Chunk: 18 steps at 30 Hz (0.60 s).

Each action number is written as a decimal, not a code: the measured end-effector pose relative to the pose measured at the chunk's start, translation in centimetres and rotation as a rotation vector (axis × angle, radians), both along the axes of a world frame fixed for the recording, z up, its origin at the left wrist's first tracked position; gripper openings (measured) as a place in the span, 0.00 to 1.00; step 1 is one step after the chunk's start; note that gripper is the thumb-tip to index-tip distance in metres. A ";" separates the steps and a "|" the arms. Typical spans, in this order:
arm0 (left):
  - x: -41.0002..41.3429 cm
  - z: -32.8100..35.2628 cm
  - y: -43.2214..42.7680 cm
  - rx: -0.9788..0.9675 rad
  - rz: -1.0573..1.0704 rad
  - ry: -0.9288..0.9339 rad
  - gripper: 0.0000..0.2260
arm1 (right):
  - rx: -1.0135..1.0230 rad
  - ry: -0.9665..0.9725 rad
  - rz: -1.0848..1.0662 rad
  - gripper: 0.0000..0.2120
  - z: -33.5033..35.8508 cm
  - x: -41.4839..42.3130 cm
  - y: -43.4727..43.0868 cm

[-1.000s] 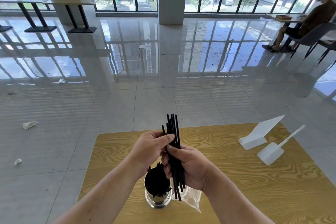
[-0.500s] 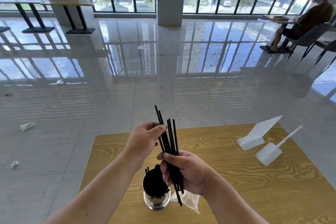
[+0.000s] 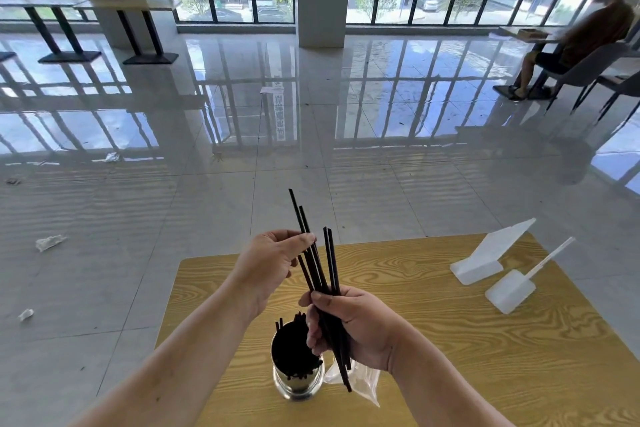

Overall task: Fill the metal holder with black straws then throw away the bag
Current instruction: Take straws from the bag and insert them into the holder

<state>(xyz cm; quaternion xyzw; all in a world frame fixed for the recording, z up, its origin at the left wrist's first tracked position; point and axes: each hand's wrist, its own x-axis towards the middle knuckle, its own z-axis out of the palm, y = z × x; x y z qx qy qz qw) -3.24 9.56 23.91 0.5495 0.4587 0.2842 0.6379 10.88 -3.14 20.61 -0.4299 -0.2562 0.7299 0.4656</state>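
Here, a bundle of black straws stands nearly upright above the near edge of a wooden table. The right hand grips the bundle round its lower half, fingers curled tight. The straws' bottom ends stick out below the hand.

The left hand pinches two longer straws between thumb and fingertips. These two lean up and to the left, fanned away from the rest.

Just below the hands, a shiny metal holder stands upright on the table, already packed with black straws. A crumpled clear plastic bag lies just beside it on the right, under the right hand.

Further right on the table sit a white plastic scoop and a white sign stand, close together. Beyond lies a glossy tiled floor with a few paper scraps. At far right, a person sits at another table near tall windows.
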 end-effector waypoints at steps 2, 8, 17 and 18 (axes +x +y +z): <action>0.1 -0.1 -0.1 0.000 0.001 -0.004 0.05 | -0.003 -0.001 -0.009 0.09 0.0 0.0 0.0; 0.0 0.0 -0.3 -0.012 -0.008 -0.008 0.03 | -0.028 0.011 -0.043 0.11 -0.2 -0.1 0.2; -0.5 -0.1 -0.5 0.007 -0.060 0.062 0.05 | 0.010 -0.006 -0.007 0.10 0.5 -0.4 0.3; -0.6 0.0 -0.5 0.018 -0.058 0.059 0.05 | 0.016 -0.016 0.002 0.10 0.5 -0.5 0.2</action>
